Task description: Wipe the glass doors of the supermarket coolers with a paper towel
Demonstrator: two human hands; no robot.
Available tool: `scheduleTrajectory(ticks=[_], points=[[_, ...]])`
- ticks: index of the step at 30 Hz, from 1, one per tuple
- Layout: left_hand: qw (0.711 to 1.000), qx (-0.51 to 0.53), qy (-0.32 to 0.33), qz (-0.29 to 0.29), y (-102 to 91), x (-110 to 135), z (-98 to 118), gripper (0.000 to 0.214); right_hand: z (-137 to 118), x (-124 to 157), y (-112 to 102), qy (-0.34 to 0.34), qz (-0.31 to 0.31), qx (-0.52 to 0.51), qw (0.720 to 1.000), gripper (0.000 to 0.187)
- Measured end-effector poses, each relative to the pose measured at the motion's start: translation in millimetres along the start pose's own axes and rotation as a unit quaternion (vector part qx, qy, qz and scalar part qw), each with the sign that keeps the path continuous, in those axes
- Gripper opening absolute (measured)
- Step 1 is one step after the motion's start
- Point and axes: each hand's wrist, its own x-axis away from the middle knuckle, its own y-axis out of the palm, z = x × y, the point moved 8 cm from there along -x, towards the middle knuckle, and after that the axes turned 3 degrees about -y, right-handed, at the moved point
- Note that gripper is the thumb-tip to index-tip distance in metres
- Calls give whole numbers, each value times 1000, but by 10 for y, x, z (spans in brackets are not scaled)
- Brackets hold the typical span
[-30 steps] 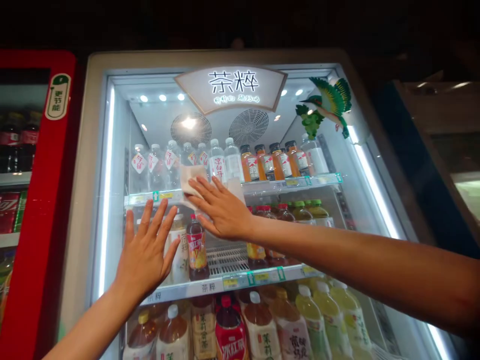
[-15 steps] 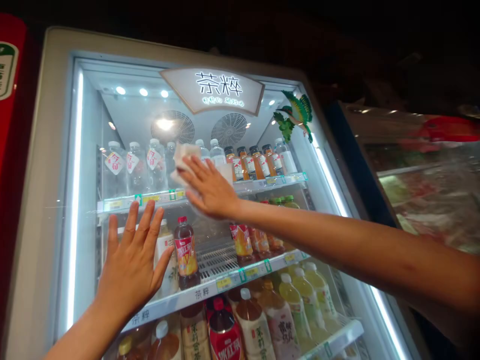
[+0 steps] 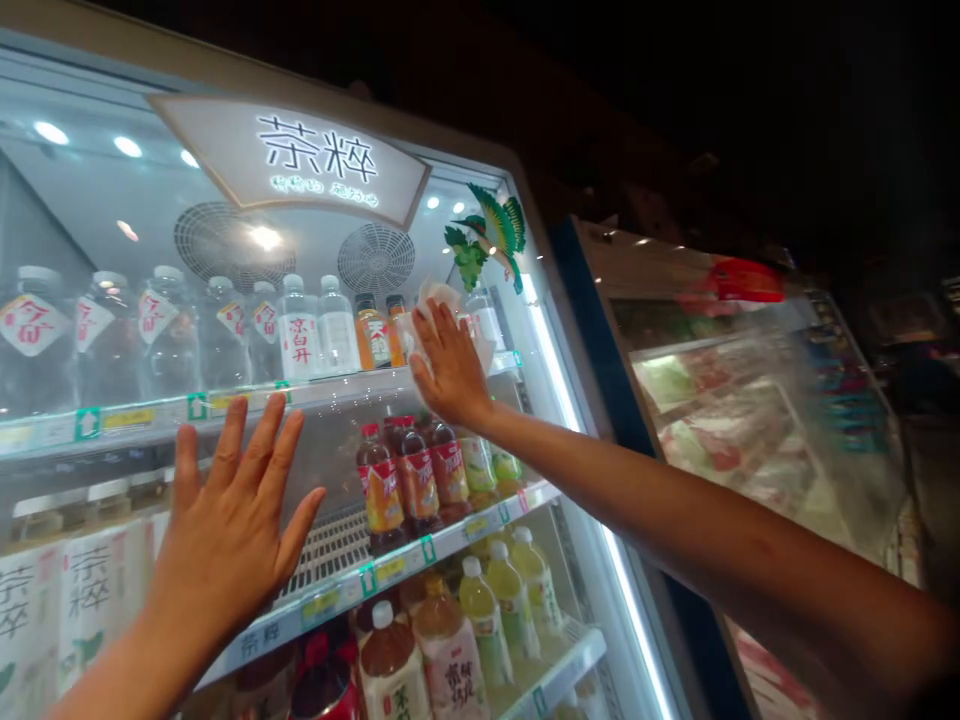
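My right hand (image 3: pixel 453 370) presses a thin white cloth (image 3: pixel 437 295) flat against the glass door of a lit drinks cooler, in front of the top shelf's right part. Part of the cloth is hidden under the palm and fingers. My left hand (image 3: pixel 232 515) is lower and to the left, fingers spread, palm toward the glass; it holds nothing. Whether its palm touches the glass I cannot tell. Behind the door stand clear water bottles (image 3: pixel 169 330) on the top shelf and red-labelled tea bottles (image 3: pixel 416 475) on the shelf below.
A fan-shaped lit sign (image 3: pixel 300 165) and a green bird decoration (image 3: pixel 495 230) sit at the top of the door. To the right of the cooler's frame stands another display case (image 3: pixel 720 400) with packaged goods. The shelf rail (image 3: pixel 390 565) runs behind the glass.
My right hand has moved the cloth rightward across the glass, from mid-door toward the right edge. The view has swung right. My left hand stays spread at the lower left.
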Motion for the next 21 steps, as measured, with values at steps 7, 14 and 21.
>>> scheduleTrajectory(ticks=[7, 14, 21], points=[[1000, 12, 17, 11, 263, -339, 671, 79, 354, 921, -43, -245, -62, -36, 967, 67], [999, 26, 32, 27, 386, -555, 1145, 75, 1209, 1216, -115, -119, -10, -31, 992, 72], [999, 14, 28, 41, 446, -568, 1182, 73, 1577, 1099, -172, 41, 45, -13, 998, 68]])
